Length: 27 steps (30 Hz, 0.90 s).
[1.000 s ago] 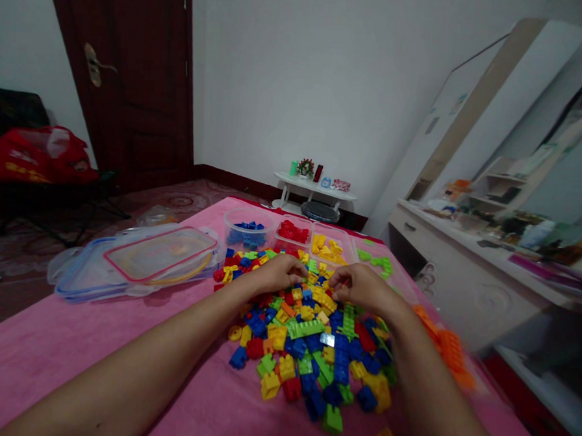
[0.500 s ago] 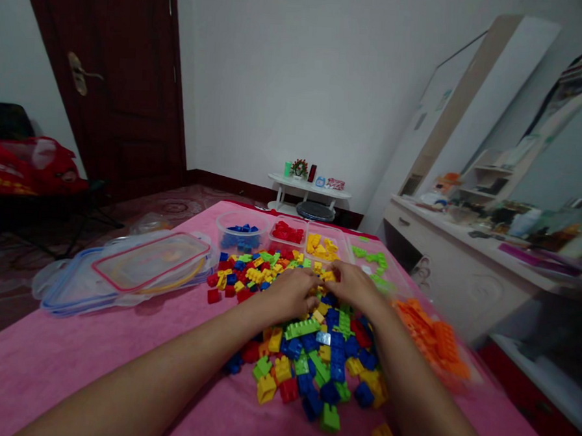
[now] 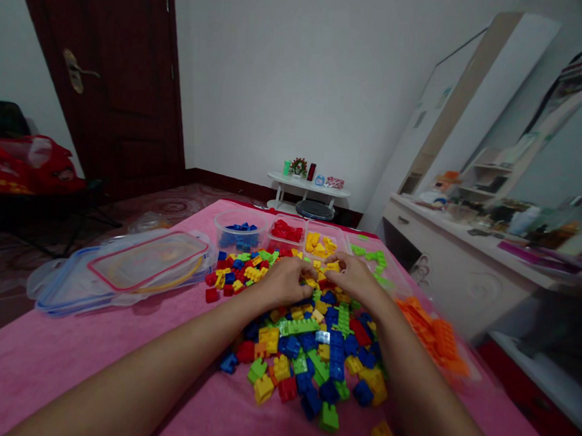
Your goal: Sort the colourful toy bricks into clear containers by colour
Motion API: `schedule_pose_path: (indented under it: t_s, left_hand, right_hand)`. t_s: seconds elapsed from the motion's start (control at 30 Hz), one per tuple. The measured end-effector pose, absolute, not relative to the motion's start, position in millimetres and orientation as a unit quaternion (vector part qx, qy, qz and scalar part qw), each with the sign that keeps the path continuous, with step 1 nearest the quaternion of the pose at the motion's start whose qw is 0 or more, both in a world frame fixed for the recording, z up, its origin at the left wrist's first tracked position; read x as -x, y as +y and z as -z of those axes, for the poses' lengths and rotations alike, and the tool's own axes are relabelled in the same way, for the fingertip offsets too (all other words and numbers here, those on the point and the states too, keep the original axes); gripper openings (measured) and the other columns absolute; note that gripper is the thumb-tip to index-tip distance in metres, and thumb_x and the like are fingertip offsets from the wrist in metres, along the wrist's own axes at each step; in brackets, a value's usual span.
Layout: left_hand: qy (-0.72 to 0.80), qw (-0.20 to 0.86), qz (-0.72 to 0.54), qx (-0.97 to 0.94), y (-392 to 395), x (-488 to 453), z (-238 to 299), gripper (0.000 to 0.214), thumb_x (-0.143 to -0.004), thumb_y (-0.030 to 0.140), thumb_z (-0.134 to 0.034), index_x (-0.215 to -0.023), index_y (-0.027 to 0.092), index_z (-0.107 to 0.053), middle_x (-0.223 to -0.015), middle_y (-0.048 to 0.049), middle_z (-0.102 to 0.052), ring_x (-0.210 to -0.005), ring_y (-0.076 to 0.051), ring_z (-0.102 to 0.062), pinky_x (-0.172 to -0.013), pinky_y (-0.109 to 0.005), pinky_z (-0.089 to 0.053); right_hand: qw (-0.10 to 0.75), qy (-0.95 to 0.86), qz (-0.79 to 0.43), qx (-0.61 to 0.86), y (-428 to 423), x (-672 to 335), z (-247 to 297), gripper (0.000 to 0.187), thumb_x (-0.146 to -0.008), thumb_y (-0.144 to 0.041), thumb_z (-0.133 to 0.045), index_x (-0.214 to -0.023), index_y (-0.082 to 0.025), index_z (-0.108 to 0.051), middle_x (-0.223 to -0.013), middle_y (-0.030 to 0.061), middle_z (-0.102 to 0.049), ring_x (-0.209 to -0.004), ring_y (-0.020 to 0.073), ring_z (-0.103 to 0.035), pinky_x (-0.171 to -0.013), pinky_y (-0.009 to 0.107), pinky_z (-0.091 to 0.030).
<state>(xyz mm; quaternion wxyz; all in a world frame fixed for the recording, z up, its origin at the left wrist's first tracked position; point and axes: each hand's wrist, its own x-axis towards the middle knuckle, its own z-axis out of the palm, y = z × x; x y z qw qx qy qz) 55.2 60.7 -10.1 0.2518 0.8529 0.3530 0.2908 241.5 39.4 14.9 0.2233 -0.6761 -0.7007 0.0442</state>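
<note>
A big heap of toy building bricks (image 3: 308, 342) in blue, yellow, green, red and orange lies on the pink cloth. Over its far part, my left hand (image 3: 287, 281) has its fingers curved and its thumb apart from them, with nothing seen held. Close by on the right, my right hand (image 3: 352, 278) has thumb and fingers closed around a small yellow brick (image 3: 334, 266). Behind the hands stand clear containers: a round one with blue bricks (image 3: 241, 228), then others with red bricks (image 3: 287, 231), yellow bricks (image 3: 319, 244) and green bricks (image 3: 377, 256).
Clear lids (image 3: 147, 262) with coloured rims are stacked at the left. Orange bricks (image 3: 434, 336) lie in a clear container beyond my right forearm. A white dresser (image 3: 449, 259) stands to the right, and a low white table (image 3: 308, 184) by the wall.
My hands have drawn slightly apart over the heap. The right fingers now show a yellow brick between them. The view has shifted slightly.
</note>
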Motion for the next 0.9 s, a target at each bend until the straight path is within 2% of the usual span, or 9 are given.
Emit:
schedule_pose_path:
  t_s: [0.07,0.17,0.27,0.37,0.47,0.53,0.7,0.9]
  left_hand:
    - [0.358,0.418,-0.341,-0.762,67.4,-52.9,5.6,0.022,-0.065,0.02,-0.057,-0.085,0.016,-0.065,-0.073,-0.0026,-0.062,-0.065,-0.015,-0.057,-0.063,-0.026,-0.047]
    - [0.33,0.683,-0.361,-0.542,76.1,-47.3,-2.1,0.017,-0.072,0.023,-0.05,-0.085,0.015,-0.057,-0.072,-0.0029,-0.059,-0.057,-0.01,-0.056,-0.052,-0.02,-0.045]
    - [0.3,0.795,-0.324,-0.416,80.9,-42.3,-5.9,0.023,-0.08,0.032,-0.047,-0.088,0.013,-0.056,-0.076,-0.0066,-0.061,-0.055,-0.01,-0.058,-0.046,-0.017,-0.044]
    - [0.304,0.805,-0.308,-0.406,79.9,-41.9,-5.3,0.029,-0.085,0.039,-0.047,-0.088,0.012,-0.057,-0.075,-0.0062,-0.062,-0.053,-0.008,-0.057,-0.043,-0.015,-0.042]
    - [0.306,0.798,-0.305,-0.42,75.9,-44.8,-3.5,0.026,-0.088,0.035,-0.046,-0.087,0.012,-0.058,-0.072,-0.0041,-0.061,-0.051,-0.007,-0.056,-0.043,-0.013,-0.04]
    - [0.305,0.792,-0.307,-0.43,73.9,-46.5,-2.6,0.023,-0.089,0.032,-0.046,-0.087,0.012,-0.058,-0.072,-0.0038,-0.062,-0.052,-0.006,-0.057,-0.044,-0.013,-0.041]
    - [0.325,0.783,-0.311,-0.43,71.3,-48.4,-2.9,0.018,-0.089,0.027,-0.048,-0.087,0.012,-0.058,-0.074,-0.0061,-0.065,-0.056,-0.008,-0.061,-0.05,-0.015,-0.045]
    - [0.319,0.773,-0.306,-0.456,66.1,-49.9,-5.3,0.02,-0.089,0.029,-0.049,-0.093,0.011,-0.056,-0.079,-0.0096,-0.066,-0.062,-0.011,-0.064,-0.057,-0.019,-0.05]
  right_hand:
    - [0.187,-0.714,-0.048,0.673,34.9,-241.1,-19.9,0.029,-0.069,-0.032,-0.055,-0.093,-0.019,-0.067,-0.075,0.0028,-0.064,-0.067,0.0159,-0.056,-0.057,0.024,-0.037]
    - [0.087,-0.715,-0.033,0.693,27.0,-247.5,-27.0,0.025,-0.066,-0.038,-0.06,-0.082,-0.02,-0.068,-0.073,0.0037,-0.065,-0.065,0.0174,-0.057,-0.054,0.025,-0.034]
    - [0.0,-0.698,-0.03,0.716,20.3,-255.1,-30.6,0.02,-0.06,-0.032,-0.064,-0.077,-0.024,-0.069,-0.074,0.0032,-0.067,-0.068,0.0192,-0.06,-0.053,0.025,-0.033]
    - [-0.04,-0.671,-0.055,0.739,17.7,-255.3,-31.0,0.021,-0.059,-0.024,-0.062,-0.079,-0.027,-0.069,-0.067,0.0013,-0.067,-0.063,0.0184,-0.061,-0.054,0.026,-0.036]
    - [-0.049,-0.657,-0.05,0.751,18.4,-251.5,-29.8,0.015,-0.06,-0.025,-0.063,-0.073,-0.025,-0.069,-0.059,0.0023,-0.066,-0.058,0.0185,-0.062,-0.055,0.027,-0.038]
    - [-0.048,-0.66,-0.032,0.749,19.5,-250.4,-27.8,0.009,-0.061,-0.028,-0.064,-0.067,-0.023,-0.068,-0.062,0.0046,-0.067,-0.061,0.0201,-0.063,-0.056,0.027,-0.04]
    - [-0.034,-0.655,-0.002,0.754,22.6,-250.1,-17.5,0.018,-0.064,-0.037,-0.063,-0.072,-0.023,-0.07,-0.077,0.0082,-0.07,-0.073,0.0232,-0.065,-0.055,0.027,-0.041]
    - [0.02,-0.633,0.022,0.773,23.3,-242.3,-21.3,0.023,-0.065,-0.04,-0.063,-0.074,-0.02,-0.071,-0.076,0.0097,-0.07,-0.071,0.0221,-0.063,-0.054,0.026,-0.038]
